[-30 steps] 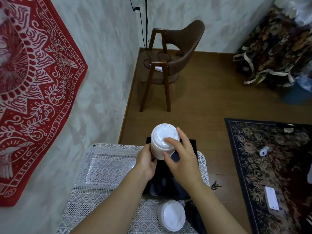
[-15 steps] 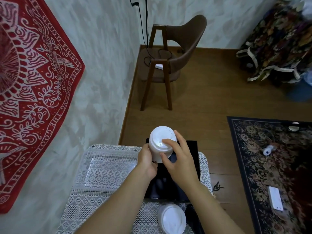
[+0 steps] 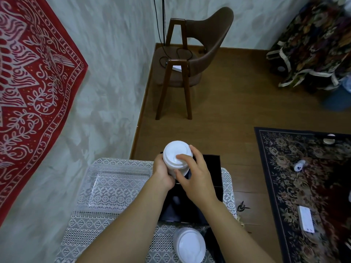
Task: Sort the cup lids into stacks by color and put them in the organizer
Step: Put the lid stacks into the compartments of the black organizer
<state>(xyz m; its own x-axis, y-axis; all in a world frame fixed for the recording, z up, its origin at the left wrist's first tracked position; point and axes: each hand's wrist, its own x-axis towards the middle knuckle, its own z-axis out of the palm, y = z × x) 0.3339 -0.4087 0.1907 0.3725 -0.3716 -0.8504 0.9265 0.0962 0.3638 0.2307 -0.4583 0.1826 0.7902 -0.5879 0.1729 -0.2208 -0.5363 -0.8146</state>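
Holding white lid stack (image 3: 175,158) just above black organizer (image 3: 210,173).
Left hand (image 3: 162,173) curls round its side; right hand (image 3: 195,177) clamps the top, thumb at side. Next, likely: lower it straight into a compartment, lids aligned.

Brown chair (image 3: 197,59) — wood floor (image 3: 228,114)

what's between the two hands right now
In the head view, a stack of white lids sits between the left hand and the right hand, both gripping it above the black organizer.
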